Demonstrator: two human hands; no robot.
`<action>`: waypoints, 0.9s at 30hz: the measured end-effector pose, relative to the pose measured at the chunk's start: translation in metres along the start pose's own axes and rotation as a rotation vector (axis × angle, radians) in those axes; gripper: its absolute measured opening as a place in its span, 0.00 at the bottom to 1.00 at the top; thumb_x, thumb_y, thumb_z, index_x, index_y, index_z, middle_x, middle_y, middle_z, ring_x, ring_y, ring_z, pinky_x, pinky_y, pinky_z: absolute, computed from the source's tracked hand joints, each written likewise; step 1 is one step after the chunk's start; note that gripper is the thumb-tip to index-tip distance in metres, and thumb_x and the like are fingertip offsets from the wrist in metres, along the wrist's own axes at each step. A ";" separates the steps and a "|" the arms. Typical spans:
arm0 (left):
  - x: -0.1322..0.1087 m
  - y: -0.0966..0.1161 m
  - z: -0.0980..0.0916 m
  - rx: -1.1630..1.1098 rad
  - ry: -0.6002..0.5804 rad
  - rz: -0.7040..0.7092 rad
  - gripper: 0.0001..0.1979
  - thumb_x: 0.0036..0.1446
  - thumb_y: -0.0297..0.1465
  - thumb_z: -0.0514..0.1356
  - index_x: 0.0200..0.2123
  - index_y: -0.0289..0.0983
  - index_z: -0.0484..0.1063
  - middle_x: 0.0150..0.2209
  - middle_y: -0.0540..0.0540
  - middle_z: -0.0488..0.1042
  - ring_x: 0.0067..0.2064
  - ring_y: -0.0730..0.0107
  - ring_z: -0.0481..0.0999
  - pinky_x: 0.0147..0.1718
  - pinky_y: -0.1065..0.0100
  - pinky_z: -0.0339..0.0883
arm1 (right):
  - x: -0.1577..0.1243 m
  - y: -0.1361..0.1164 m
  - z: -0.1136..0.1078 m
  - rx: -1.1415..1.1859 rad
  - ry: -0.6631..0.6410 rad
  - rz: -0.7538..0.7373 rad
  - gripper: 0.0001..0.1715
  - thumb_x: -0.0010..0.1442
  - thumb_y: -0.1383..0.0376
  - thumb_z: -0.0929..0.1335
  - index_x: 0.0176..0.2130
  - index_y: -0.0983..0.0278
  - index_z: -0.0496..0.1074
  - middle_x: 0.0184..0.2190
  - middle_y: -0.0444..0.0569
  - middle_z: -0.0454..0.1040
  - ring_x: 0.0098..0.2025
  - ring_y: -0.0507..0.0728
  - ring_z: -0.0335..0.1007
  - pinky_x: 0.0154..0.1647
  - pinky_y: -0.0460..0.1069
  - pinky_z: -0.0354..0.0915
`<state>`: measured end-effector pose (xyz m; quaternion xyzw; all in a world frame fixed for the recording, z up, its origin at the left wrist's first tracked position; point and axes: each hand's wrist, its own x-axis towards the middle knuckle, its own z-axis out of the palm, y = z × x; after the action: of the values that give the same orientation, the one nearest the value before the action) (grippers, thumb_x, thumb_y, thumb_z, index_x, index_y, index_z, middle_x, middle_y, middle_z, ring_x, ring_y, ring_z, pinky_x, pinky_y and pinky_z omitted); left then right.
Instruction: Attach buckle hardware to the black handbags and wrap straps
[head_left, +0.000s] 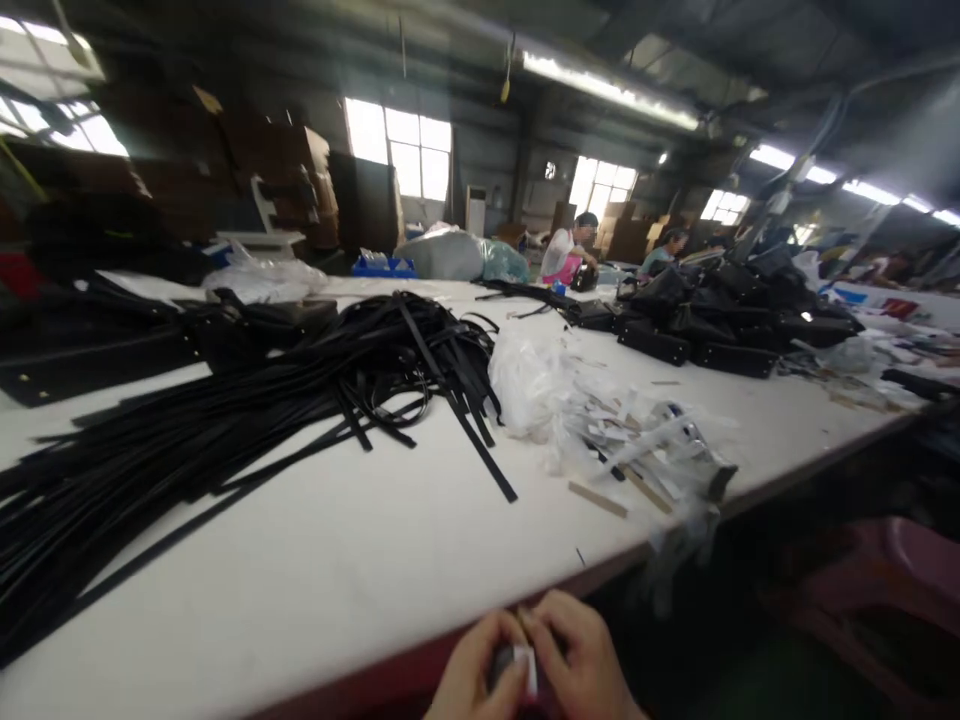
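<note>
At the table's near edge, my left hand (480, 668) and my right hand (576, 655) are close together, fingers curled in a pinch. Between them shows a small item with a white patch (526, 668); its kind I cannot make out, as the fingers cover most of it. Both hands seem to grip it. Beyond them on the white table (360, 560) lies a large heap of long black straps (247, 430), running from the left edge to the middle.
Clear plastic bags and scraps (637, 440) lie right of the straps, some hanging over the edge. Black bags (720, 310) are piled farther back. A blue tray (382, 268) stands at the far side. A person (566, 255) works beyond the table. A pink stool (892, 570) is at right.
</note>
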<state>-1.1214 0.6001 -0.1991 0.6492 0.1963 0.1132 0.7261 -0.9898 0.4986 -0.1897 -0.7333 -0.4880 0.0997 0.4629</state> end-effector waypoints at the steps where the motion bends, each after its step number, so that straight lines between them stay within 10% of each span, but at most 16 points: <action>1: -0.005 0.003 0.004 -0.046 0.026 -0.007 0.16 0.53 0.43 0.62 0.34 0.40 0.61 0.31 0.51 0.66 0.29 0.71 0.65 0.27 0.68 0.63 | -0.009 -0.007 -0.005 -0.024 -0.004 -0.017 0.18 0.66 0.58 0.63 0.27 0.60 0.72 0.24 0.46 0.72 0.28 0.54 0.69 0.29 0.49 0.63; 11: 0.003 0.016 0.001 -0.433 -0.256 -0.436 0.10 0.48 0.31 0.59 0.35 0.35 0.64 0.19 0.49 0.71 0.17 0.77 0.64 0.17 0.76 0.52 | -0.014 -0.013 -0.020 -0.092 -0.123 -0.269 0.10 0.63 0.68 0.65 0.36 0.63 0.77 0.31 0.49 0.77 0.34 0.54 0.72 0.37 0.49 0.68; 27: 0.024 0.041 -0.007 -0.528 -0.263 -0.361 0.21 0.50 0.38 0.68 0.43 0.33 0.70 0.26 0.49 0.71 0.26 0.74 0.67 0.27 0.73 0.59 | -0.003 -0.005 -0.066 -0.200 -0.126 -0.476 0.20 0.60 0.61 0.67 0.52 0.64 0.70 0.46 0.55 0.77 0.48 0.59 0.73 0.50 0.54 0.69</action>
<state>-1.0991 0.6216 -0.1620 0.4029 0.1766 -0.0550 0.8964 -0.9548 0.4587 -0.1507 -0.6325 -0.6819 -0.0153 0.3670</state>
